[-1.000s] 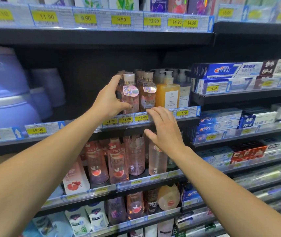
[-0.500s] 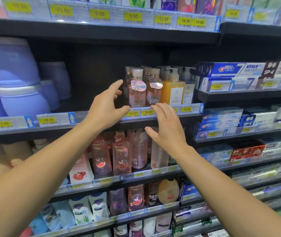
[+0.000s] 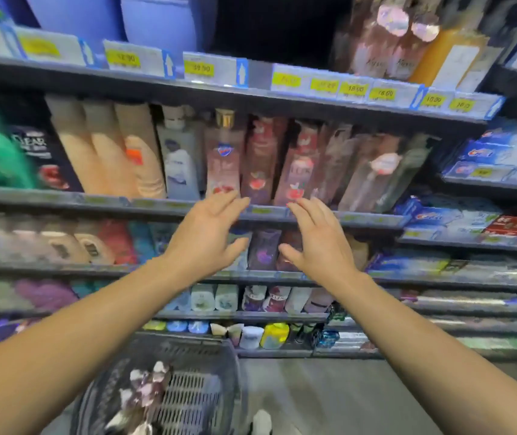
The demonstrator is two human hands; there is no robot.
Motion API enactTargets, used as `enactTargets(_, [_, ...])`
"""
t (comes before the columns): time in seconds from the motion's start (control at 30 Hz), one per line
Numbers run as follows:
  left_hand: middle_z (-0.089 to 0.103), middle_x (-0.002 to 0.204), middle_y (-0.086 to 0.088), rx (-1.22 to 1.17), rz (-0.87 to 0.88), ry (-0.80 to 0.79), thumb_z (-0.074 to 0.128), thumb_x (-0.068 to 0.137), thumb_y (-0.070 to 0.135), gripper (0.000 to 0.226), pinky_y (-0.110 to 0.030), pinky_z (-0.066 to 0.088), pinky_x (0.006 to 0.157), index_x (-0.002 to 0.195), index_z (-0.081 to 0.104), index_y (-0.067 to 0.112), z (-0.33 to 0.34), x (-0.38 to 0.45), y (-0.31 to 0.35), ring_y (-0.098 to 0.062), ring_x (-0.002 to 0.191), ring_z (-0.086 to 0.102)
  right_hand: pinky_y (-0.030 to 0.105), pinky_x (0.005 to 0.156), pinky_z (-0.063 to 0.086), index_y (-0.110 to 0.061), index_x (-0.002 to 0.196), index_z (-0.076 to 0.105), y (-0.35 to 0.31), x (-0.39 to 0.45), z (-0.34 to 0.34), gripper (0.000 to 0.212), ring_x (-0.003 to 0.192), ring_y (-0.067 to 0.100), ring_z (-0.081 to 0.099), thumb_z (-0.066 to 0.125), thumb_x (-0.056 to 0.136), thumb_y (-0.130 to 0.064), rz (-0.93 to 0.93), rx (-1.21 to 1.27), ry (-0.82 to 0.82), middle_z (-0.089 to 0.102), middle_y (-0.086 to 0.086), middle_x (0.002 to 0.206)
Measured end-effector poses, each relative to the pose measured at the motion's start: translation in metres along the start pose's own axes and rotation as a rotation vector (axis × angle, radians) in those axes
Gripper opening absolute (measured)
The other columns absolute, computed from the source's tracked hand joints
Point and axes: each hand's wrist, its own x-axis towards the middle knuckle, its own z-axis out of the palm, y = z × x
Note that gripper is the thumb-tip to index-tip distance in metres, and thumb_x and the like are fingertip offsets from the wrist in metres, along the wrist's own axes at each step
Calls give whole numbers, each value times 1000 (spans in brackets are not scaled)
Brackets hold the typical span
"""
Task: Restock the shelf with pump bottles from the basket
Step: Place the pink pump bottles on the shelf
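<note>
Clearly the restocking is only partly done. Both hands hang released and empty in front of the shelving: the left hand [image 3: 205, 233] and the right hand [image 3: 318, 243] each show straight, spread fingers, grasping nothing and apart from the goods behind them. Up at the top right, a cluster of pink translucent pump bottles [image 3: 386, 42] with shiny round stickers stands on the dark metal upper shelf [image 3: 251, 95], just beside an orange bottle [image 3: 442, 54]; these look like stock already placed, though that is a judgement. Low in the view sits the dark grey slotted plastic basket [image 3: 194, 384] on the floor, and inside it lie a few more pump bottles with pale pump heads [image 3: 149, 390], so some remain to be carried up. The likely step in hand is reaching down for the next one.

Much is hard to read. Motion blur smears every label and price tag, so brands and prices are mostly illegible. The basket's near rim is cut off by the frame's bottom edge and partly covered by the left forearm, so the count of bottles left cannot be told. The upper shelf's bottles lose their pump tops past the frame's top edge.
</note>
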Motion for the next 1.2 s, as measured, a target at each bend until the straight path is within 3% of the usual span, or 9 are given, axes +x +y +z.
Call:
enactTargets(0.2, [54, 139, -21, 48, -118, -155, 64, 76, 41, 71, -49, 42, 104, 137, 54, 6, 33, -94, -32, -39, 124, 54, 50, 113, 29, -6, 142, 43, -57, -45, 66, 78, 140, 36, 32, 74, 79, -39, -79, 42, -187, 41, 13, 148])
enactTargets(0.33, [42, 151, -15, 0, -267, -250, 60, 82, 46, 74, -49, 34, 112, 146, 44, 12, 50, -150, -47, -38, 137, 41, 48, 116, 23, -9, 146, 36, -90, -67, 105, 78, 144, 33, 23, 70, 83, -40, -128, 135, -373, 33, 11, 153])
enactTargets(0.47, [46, 147, -16, 3, -388, -314, 63, 83, 45, 71, -50, 36, 111, 143, 47, 11, 66, -201, -65, -38, 134, 44, 49, 107, 38, -7, 135, 49, -113, -83, 148, 74, 131, 37, 42, 77, 74, -38, -216, 189, -494, 48, 13, 138])
enactTargets(0.57, [53, 140, -18, -1, -512, -343, 67, 80, 41, 67, -49, 40, 108, 137, 54, 7, 79, -237, -79, -39, 127, 51, 48, 115, 27, -9, 147, 34, -125, -89, 181, 79, 141, 35, 28, 67, 85, -45, -281, 184, -624, 32, 14, 152])
enactTargets(0.7, [62, 126, -24, -36, -641, -404, 47, 77, 44, 66, -50, 47, 99, 126, 62, 1, 99, -278, -91, -41, 112, 62, 42, 118, 19, -10, 152, 24, -139, -94, 220, 81, 145, 32, 19, 61, 89, -46, -322, 228, -743, 22, 12, 157])
enactTargets(0.77, [63, 123, -24, -35, -691, -414, 55, 75, 38, 62, -49, 51, 94, 125, 62, 1, 112, -295, -103, -42, 107, 64, 44, 113, 27, -7, 146, 35, -147, -98, 241, 78, 139, 37, 31, 69, 84, -41, -311, 271, -755, 34, 17, 151])
enactTargets(0.9, [55, 136, -22, -76, -797, -433, 75, 73, 27, 72, -49, 47, 100, 137, 53, 6, 150, -330, -142, -42, 120, 55, 47, 109, 36, -4, 138, 47, -165, -105, 293, 78, 129, 40, 45, 76, 73, -36, -257, 303, -822, 47, 20, 140])
enactTargets(1.03, [52, 139, -19, -166, -842, -510, 65, 78, 34, 70, -48, 44, 105, 140, 50, 7, 202, -359, -190, -41, 125, 50, 45, 95, 48, -2, 127, 57, -187, -112, 357, 68, 115, 40, 56, 76, 70, -33, -144, 332, -810, 58, 21, 126])
enactTargets(1.2, [53, 139, -14, -233, -846, -559, 69, 78, 30, 67, -42, 39, 107, 139, 51, 11, 277, -391, -237, -37, 127, 48, 39, 107, 34, -5, 141, 42, -217, -128, 455, 72, 130, 36, 40, 71, 81, -32, -51, 279, -924, 44, 15, 142])
